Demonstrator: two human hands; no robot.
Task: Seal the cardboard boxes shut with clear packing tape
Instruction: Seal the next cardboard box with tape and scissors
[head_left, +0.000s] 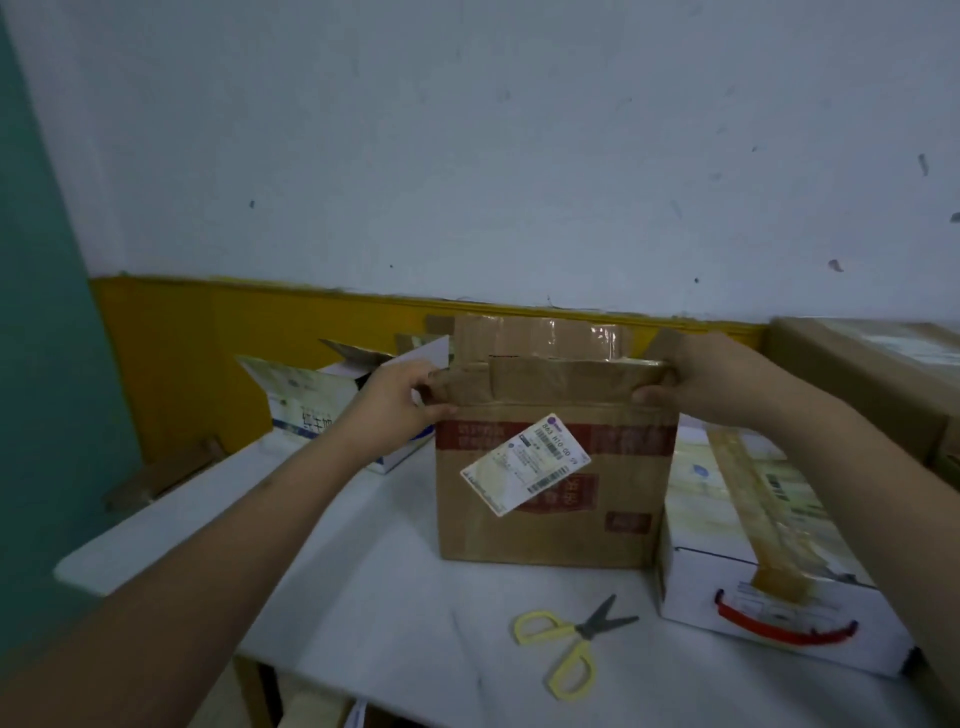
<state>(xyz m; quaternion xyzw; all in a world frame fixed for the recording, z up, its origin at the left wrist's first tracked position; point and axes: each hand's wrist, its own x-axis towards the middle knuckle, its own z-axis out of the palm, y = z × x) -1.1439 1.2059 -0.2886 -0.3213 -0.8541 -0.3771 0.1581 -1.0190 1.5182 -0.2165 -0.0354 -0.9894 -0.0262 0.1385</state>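
Observation:
A brown cardboard box (550, 488) with a white shipping label and red printed tape stands upright in the middle of the white table (395, 597). Its top flaps are partly raised, with old shiny tape on the rear flap. My left hand (400, 410) grips the box's upper left corner, thumb on the front. My right hand (711, 379) grips the upper right corner, fingers curled over the flap edge. No tape roll is visible.
Yellow-handled scissors (571, 644) lie on the table in front of the box. A white box (769, 561) with a red handle and a tape strip sits right of it. An open white carton (332, 405) stands behind left. A large brown box (872, 374) is at far right.

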